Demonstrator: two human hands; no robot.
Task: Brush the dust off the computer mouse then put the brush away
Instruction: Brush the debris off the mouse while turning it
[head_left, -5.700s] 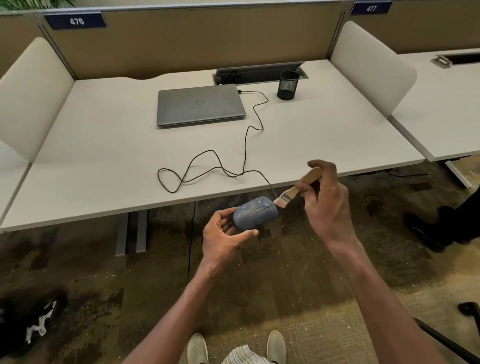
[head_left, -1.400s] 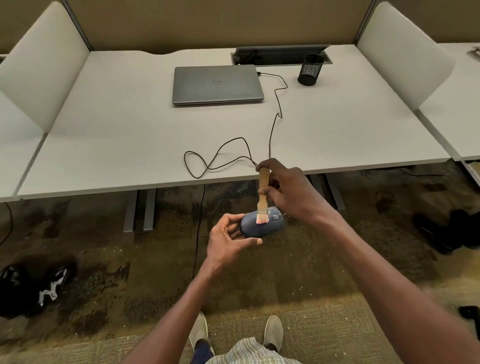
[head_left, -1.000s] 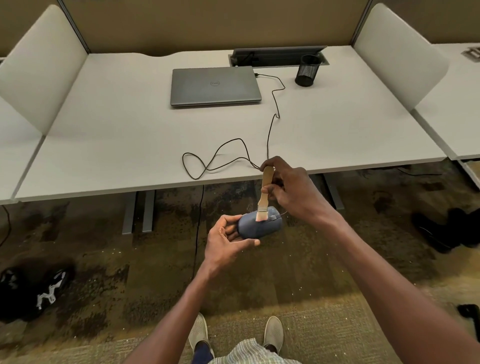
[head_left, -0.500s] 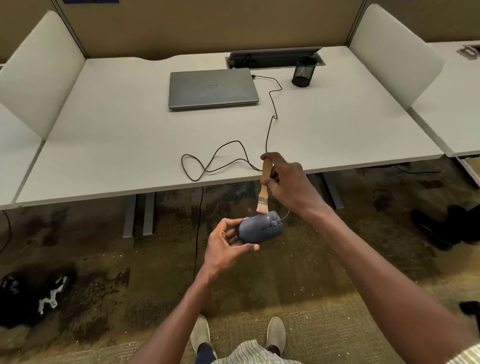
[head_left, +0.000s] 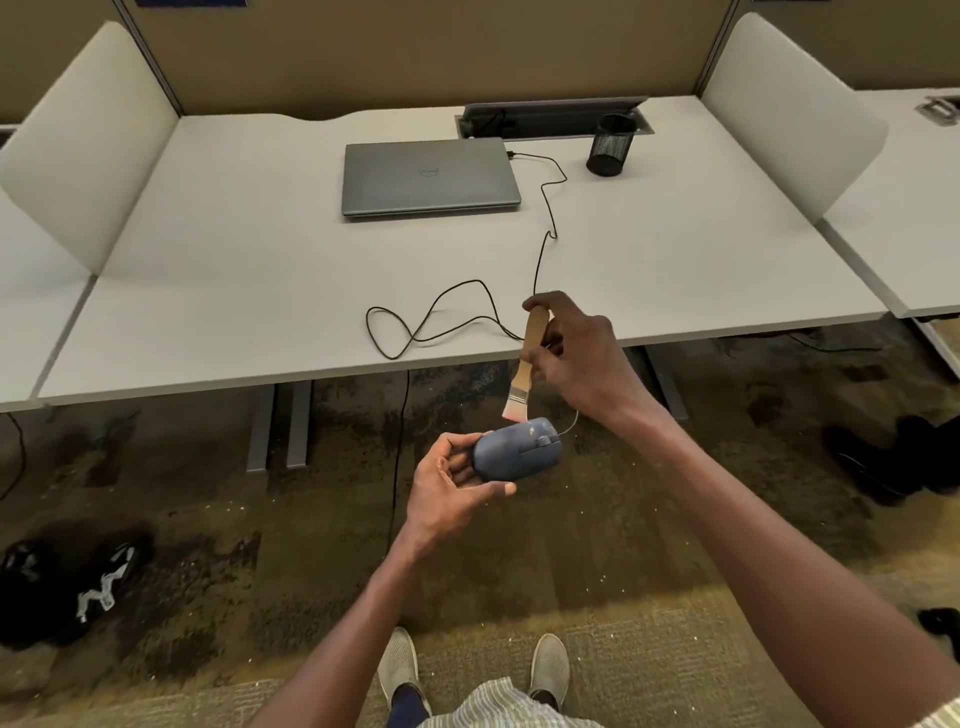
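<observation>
A: Mouse position? The blue oval corded computer mouse, I mean.

B: Centre of frame, held in the air in front of the desk edge, over the carpet. Left hand cups its rear end, fingers curled behind, thumb along the near side. Pale specks show on its top near the wheel.

A: And the brush?

B: Small wooden-handled paintbrush with pale bristles, just above the mouse. Right hand pinches the handle, fingers wrapped round it. Bristles point down, tip at the mouse's upper edge; contact or a sliver of gap, cannot tell.

A: Cord?

B: Thin black cable loops across the white desk top, runs toward the upper middle of the frame to the closed grey laptop.

A: Anything else on the desk?

B: Black mesh pen cup to the right of the laptop, upper right of centre. Dark shoes on the floor, lower left.
</observation>
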